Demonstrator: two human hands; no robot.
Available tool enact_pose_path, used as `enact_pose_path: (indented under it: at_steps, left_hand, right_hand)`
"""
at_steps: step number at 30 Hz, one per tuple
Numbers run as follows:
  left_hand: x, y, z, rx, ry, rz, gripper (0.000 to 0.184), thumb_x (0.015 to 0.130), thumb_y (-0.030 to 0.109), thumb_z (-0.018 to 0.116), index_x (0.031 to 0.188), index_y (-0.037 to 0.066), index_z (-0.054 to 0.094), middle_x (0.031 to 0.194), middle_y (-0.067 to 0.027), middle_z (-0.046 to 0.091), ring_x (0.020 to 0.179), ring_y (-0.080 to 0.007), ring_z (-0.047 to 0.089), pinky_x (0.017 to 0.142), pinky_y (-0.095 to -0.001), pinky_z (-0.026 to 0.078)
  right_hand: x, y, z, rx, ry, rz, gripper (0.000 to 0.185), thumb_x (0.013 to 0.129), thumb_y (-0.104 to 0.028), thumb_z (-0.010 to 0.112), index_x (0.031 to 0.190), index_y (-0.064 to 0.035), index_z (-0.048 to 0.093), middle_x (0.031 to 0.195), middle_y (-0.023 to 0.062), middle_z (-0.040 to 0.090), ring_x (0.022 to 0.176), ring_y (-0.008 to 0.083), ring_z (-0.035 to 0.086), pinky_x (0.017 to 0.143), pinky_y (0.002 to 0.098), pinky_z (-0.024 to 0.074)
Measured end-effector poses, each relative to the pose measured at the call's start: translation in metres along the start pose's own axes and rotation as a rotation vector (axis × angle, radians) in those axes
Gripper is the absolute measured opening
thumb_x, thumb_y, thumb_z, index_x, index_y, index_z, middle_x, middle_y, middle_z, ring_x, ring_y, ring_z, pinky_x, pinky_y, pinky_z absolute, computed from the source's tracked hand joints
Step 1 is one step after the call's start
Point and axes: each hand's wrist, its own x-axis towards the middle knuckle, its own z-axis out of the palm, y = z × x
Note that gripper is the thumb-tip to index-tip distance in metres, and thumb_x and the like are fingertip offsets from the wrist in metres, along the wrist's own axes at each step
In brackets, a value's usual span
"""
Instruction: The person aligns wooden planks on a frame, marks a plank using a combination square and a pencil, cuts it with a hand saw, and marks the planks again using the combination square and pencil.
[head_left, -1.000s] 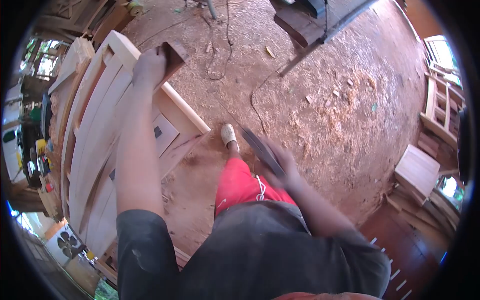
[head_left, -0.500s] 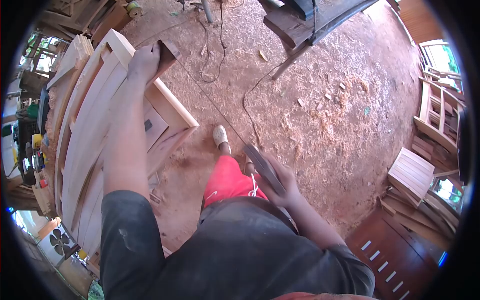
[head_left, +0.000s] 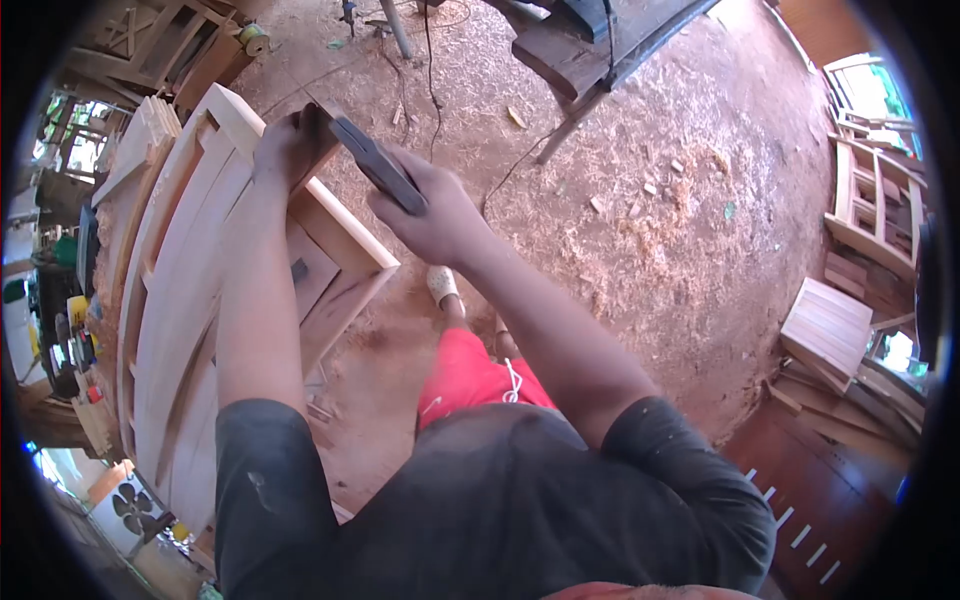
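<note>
At the upper corner of a pale wooden panel frame (head_left: 235, 120), my left hand (head_left: 280, 150) is wrapped round a reddish-brown wood piece (head_left: 318, 132). My right hand (head_left: 430, 205) grips a dark, long, narrow tool (head_left: 378, 168) from its lower end. The far end of the tool is at the brown piece, close to my left fingers; whether the two touch is hard to tell. The pale frame leans at a slant on the left, with long curved slats and a short rail (head_left: 350, 225) jutting to the right.
A dark bench (head_left: 600, 50) with a leg stands at the top. Cables (head_left: 432, 80) cross the floor (head_left: 600, 270), which is strewn with shavings and small offcuts. On the right are stacked wooden parts (head_left: 828, 325) and a dark red panel (head_left: 800, 490). My feet are below centre.
My right hand has moved up and left with the dark tool, from near my waist to beside the brown piece. The thin line seen between them half a second ago no longer shows. My left hand keeps its hold.
</note>
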Motion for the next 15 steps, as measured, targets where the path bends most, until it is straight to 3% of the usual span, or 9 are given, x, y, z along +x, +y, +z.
enact_pose_path:
  at_steps: [1,4,7,9,12,14,15]
  left_hand:
    - [0.006,0.001,-0.002,0.03,0.033,-0.012,0.064,0.11,0.06,0.038,0.127,0.012,0.077,0.127,-0.024,0.073,0.125,-0.0466,0.066,0.107,-0.0536,0.051]
    - [-0.005,0.007,-0.008,0.121,0.079,-0.049,0.062,0.112,0.054,0.034,0.127,0.011,0.076,0.132,-0.0235,0.072,0.126,-0.0457,0.066,0.108,-0.0551,0.051]
    - [-0.002,0.007,-0.006,0.127,0.083,-0.023,0.063,0.113,0.05,0.031,0.121,0.008,0.077,0.129,-0.0237,0.073,0.124,-0.0465,0.066,0.106,-0.0582,0.05]
    - [-0.005,0.01,-0.005,0.14,0.062,-0.037,0.064,0.113,0.051,0.031,0.123,0.008,0.077,0.13,-0.0242,0.073,0.125,-0.0466,0.066,0.107,-0.0575,0.05]
    - [-0.003,0.009,-0.007,0.163,0.089,-0.058,0.065,0.112,0.053,0.031,0.125,0.009,0.076,0.13,-0.0255,0.072,0.125,-0.0473,0.066,0.108,-0.0566,0.051]
    - [-0.003,0.01,-0.003,0.144,0.078,-0.055,0.066,0.112,0.055,0.032,0.126,0.009,0.076,0.129,-0.0263,0.072,0.125,-0.048,0.066,0.107,-0.0561,0.051]
    - [-0.003,0.009,-0.003,0.116,0.066,-0.056,0.066,0.112,0.056,0.032,0.127,0.009,0.076,0.129,-0.0266,0.072,0.125,-0.0483,0.065,0.107,-0.056,0.051]
  right_hand:
    - [-0.018,0.002,-0.008,0.012,0.021,-0.044,0.045,0.093,-0.021,0.072,0.135,-0.0059,0.063,0.095,0.0216,0.073,0.092,0.0404,0.075,0.084,0.0464,0.057]
    - [-0.116,0.009,-0.038,-0.044,-0.007,0.08,0.053,0.095,-0.018,0.073,0.145,-0.0091,0.058,0.103,0.0197,0.075,0.097,0.0395,0.077,0.086,0.0439,0.0585]
    - [-0.219,-0.009,-0.078,-0.059,-0.058,0.255,0.061,0.094,-0.01,0.072,0.151,0.0005,0.054,0.106,0.0187,0.076,0.096,0.0271,0.079,0.086,0.0384,0.0595]
    - [-0.248,-0.026,-0.089,-0.161,-0.022,0.175,0.064,0.093,-0.007,0.072,0.152,0.0052,0.053,0.106,0.0184,0.076,0.095,0.022,0.079,0.086,0.0377,0.0595]
    - [-0.205,-0.028,-0.08,-0.04,-0.055,0.237,0.058,0.093,-0.008,0.071,0.149,0.0013,0.057,0.104,0.0179,0.076,0.095,0.0233,0.078,0.085,0.0378,0.0592]
    - [-0.127,0.009,-0.053,-0.064,-0.082,0.154,0.05,0.095,-0.01,0.068,0.144,-0.0033,0.062,0.103,0.0181,0.076,0.095,0.0272,0.078,0.084,0.0397,0.0583]
    - [-0.084,0.03,-0.033,-0.093,-0.018,0.011,0.046,0.095,-0.014,0.067,0.141,-0.0061,0.063,0.1,0.0184,0.075,0.091,0.0341,0.077,0.081,0.0428,0.0573]
